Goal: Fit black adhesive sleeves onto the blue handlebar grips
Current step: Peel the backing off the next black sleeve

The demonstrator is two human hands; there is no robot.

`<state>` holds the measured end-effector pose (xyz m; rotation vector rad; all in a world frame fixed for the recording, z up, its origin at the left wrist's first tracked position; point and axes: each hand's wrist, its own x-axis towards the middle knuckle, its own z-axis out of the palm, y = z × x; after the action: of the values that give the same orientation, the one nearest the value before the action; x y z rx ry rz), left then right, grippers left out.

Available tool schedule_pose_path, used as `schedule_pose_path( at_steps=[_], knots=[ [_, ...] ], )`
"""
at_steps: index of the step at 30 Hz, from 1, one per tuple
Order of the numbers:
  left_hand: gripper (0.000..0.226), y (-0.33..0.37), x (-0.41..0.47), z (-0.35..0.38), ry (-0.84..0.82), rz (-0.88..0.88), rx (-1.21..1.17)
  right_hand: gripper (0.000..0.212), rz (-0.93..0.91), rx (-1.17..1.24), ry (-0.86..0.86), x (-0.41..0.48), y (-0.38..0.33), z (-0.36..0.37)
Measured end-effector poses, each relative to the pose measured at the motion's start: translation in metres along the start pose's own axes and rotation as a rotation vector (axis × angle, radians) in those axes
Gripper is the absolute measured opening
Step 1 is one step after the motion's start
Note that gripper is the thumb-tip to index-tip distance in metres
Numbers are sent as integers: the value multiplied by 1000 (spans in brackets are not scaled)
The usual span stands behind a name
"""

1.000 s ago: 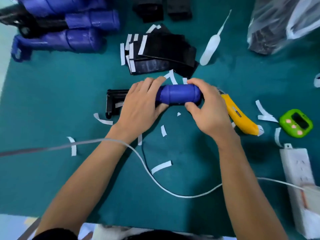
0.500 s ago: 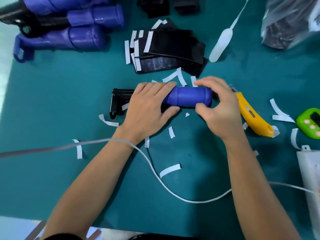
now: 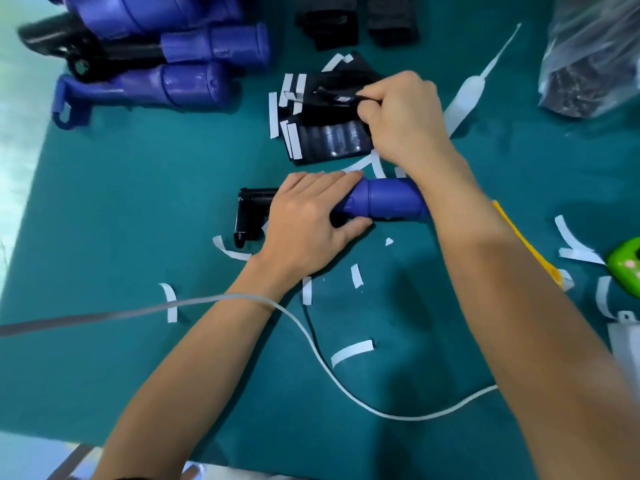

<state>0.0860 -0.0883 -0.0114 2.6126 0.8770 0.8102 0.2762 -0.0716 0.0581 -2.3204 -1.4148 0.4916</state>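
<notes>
Fingers (image 3: 372, 107) of your right hand (image 3: 403, 123) have left the grip (image 3: 391, 202), now pinching a sleeve (image 3: 334, 95) off the far pile (image 3: 329, 140); left hand (image 3: 308, 220) holds grip at worktop (image 3: 138, 202) centre. Fitting comes next.

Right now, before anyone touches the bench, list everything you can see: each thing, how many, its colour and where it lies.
grip: one, blue, mat centre
spare grips: at least three, blue, top left
sleeve: one, black, above the pile
pile of sleeves: uncounted, black, behind grip
strips: many, white, scattered
cable: one, white, near mat
knife: one, yellow, behind right forearm
bottle: one, white, right of pile
timer: one, green, right edge
bag: one, clear, top right
black pieces: two, black, top centre
mat: one, teal, under everything
left hand: one, holds grip
right hand: one, pinches sleeve
</notes>
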Motion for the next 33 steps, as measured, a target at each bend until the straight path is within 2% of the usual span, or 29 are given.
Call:
schedule_pose_path(
  at_steps=[3, 9, 12, 14, 18, 21, 23, 26, 29, 31, 33],
  knots=[
    [55, 2, 1, -1, -19, -6, 14, 28, -22, 110, 93, -10, 6, -10],
    [60, 11, -2, -6, 29, -14, -45, 29, -58, 507, 572, -92, 15, -22],
    [58, 22, -6, -7, 126, 25, -176, 29, -26, 841, 519, -133, 34, -12],
    [55, 28, -7, -5, 93, 43, -153, 27, 74, 1056, 431, -147, 46, -4],
    [69, 26, -3, -4, -100, 4, 32, 27, 180, 1101, 300, -155, 66, 3],
    [80, 28, 5, -1, -163, 7, 115, 23, 206, 1188, 301, -154, 72, 0],
    [74, 33, 11, 1, -167, 32, 141, 24, 219, 1299, 323, -154, 72, -3],
    [61, 35, 18, -10, -94, 11, -16, 23, 254, 1439, 344, -155, 78, -8],
    [55, 43, 35, -31, 189, -114, -385, 21, 311, 1487, 377, -154, 87, -12],
    [37, 52, 50, -43, 383, -211, -646, 20, 337, 1506, 385, -154, 88, -12],
    [22, 58, 57, -48, 460, -310, -884, 18, 351, 1522, 376, -154, 87, -12]
  ],
)
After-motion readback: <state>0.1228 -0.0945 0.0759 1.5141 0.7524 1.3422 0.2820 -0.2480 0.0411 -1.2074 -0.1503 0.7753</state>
